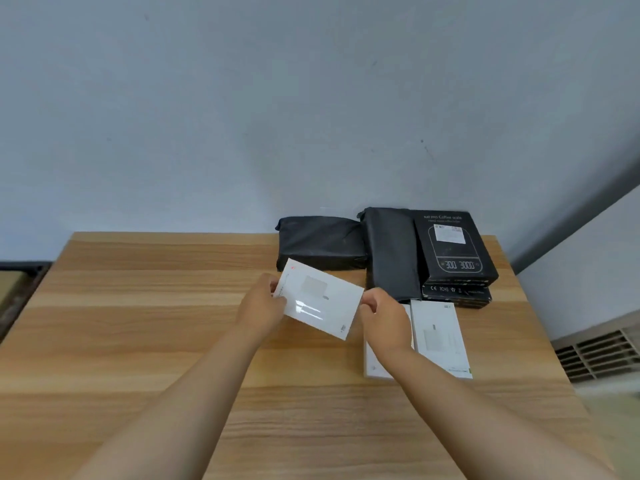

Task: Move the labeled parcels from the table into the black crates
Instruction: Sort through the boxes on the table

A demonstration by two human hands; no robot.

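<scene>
Pale grey wall [311, 98] fills the upper half of the head view, and below it a wooden table [138, 341] with a striped light-brown grain runs toward the person. Both bare forearms reach forward over the table, and between the hands a flat white box [320, 299] is held up off the wood, tilted so that its far-left corner sits higher than its near-right corner. The left hand [263, 299] grips the left short edge of the white box, thumb on the top face and fingers curled underneath. The right hand [382, 318] pinches the right edge of the same box with curled fingers. Beyond the white box, against the wall, lies a black wrapped parcel [320, 242]. To the right of the white box stands a second black wrapped parcel [391, 252], longer and turned end-on toward the person, touching a black scale box [450, 251] printed with a coffee scale and bearing a white label; this box rests on top of another black box [457, 294]. Just near of that stack, to the right of the held box, two more white boxes lie flat on the table side by side: one [441, 336] fully in view, the other [375, 363] partly hidden under the right wrist. At the far right edge a white vent grille [599, 355] sits lower than the table. Whether any black crate is in view cannot be told.
</scene>
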